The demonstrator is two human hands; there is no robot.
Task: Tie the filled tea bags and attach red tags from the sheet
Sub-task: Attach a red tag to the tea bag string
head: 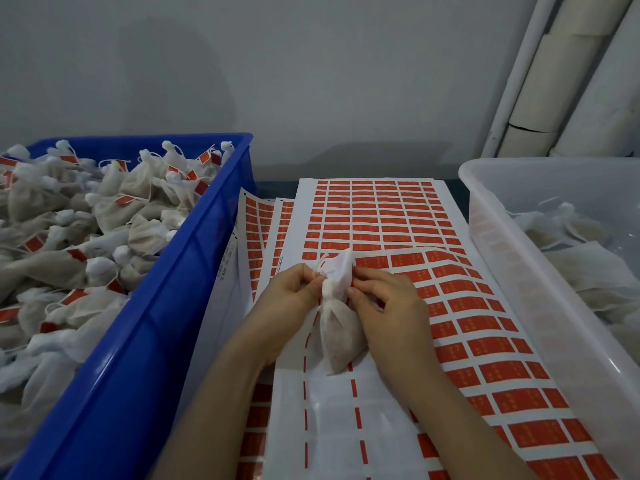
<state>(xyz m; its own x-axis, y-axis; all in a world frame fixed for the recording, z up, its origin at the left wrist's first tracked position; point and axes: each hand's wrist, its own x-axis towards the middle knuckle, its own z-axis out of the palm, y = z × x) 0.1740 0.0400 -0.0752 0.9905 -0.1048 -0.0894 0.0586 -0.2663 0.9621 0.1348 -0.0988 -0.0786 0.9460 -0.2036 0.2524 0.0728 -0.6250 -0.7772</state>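
Observation:
A filled white tea bag point(337, 336) stands upright over the sheets of red tags point(374, 216), held at its gathered neck between both hands. My left hand point(287, 299) pinches the bag's white drawstring at the neck from the left. From the right, my right hand point(384, 303) pinches the neck and the loose white top of the bag. The nearest sheet of red tags point(485, 341) lies under my right forearm, with its left columns peeled bare.
A blue crate point(194, 258) on the left holds several tied bags with red tags. A clear plastic bin point(512, 258) on the right holds several untied bags. White rolls point(568, 81) lean against the wall at the back right.

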